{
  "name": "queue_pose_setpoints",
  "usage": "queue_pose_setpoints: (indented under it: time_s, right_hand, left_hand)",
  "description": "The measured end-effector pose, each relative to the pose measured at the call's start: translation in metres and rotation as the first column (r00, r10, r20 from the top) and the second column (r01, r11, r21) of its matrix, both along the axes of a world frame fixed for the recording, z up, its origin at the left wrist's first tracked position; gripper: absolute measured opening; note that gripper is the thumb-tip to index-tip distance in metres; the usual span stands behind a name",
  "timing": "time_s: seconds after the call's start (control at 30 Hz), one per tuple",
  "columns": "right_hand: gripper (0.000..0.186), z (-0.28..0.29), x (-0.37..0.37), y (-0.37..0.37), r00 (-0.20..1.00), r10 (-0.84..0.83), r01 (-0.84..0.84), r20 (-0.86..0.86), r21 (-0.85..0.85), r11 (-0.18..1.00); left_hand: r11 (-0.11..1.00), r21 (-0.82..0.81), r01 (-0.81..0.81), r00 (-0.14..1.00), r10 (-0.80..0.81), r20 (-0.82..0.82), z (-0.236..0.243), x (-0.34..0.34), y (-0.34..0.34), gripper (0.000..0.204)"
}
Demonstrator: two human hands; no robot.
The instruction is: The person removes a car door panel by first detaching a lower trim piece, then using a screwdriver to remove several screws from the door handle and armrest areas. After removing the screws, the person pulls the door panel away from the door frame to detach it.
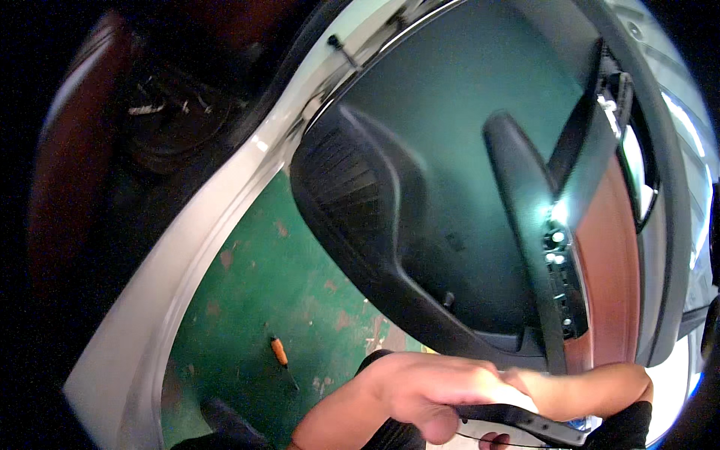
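Observation:
At the bottom, my left hand (427,386) is closed round the near end of a black plastic trim strip (536,421) with small holes along it. Its thumb lies beside the strip's end. My right hand (529,386) comes in from the right and overlaps the left hand above the strip. It is blurred and its fingers are hidden, so I cannot make out its grip. Fingertips (493,441) show below the strip, by a thin dark wire (471,437); whose hand they belong to is unclear.
An open car door (450,195) with dark panel, armrest (517,165) and brown trim (611,285) fills the right. The white door sill (161,277) curves along the left, beside a dark interior. An orange-handled screwdriver (279,351) lies on the worn green floor (247,289).

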State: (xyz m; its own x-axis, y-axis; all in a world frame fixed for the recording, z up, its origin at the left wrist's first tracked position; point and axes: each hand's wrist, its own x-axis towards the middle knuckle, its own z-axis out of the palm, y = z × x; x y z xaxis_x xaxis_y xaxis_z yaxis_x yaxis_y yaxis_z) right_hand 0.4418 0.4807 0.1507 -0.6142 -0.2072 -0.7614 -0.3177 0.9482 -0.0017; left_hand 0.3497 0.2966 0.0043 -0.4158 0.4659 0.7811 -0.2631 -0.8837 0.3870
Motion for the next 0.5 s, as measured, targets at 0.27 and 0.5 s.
queue_pose_setpoints:
  time_s: [0.27, 0.5]
  right_hand:
    - [0.024, -0.02, -0.037, 0.001, 0.959, 0.25, -0.267, -0.132, -0.137, 0.954]
    - [0.018, -0.004, -0.071, 0.02, 0.898, 0.44, -0.441, -0.025, -0.035, 0.897]
  left_hand:
    - [0.96, 0.281, 0.009, 1.0, -0.002, -0.027, -0.013, 0.009, 0.025, 0.098]
    - [0.988, 0.03, 0.154, 0.956, -0.157, 0.247, 0.002, 0.018, -0.007, 0.071]
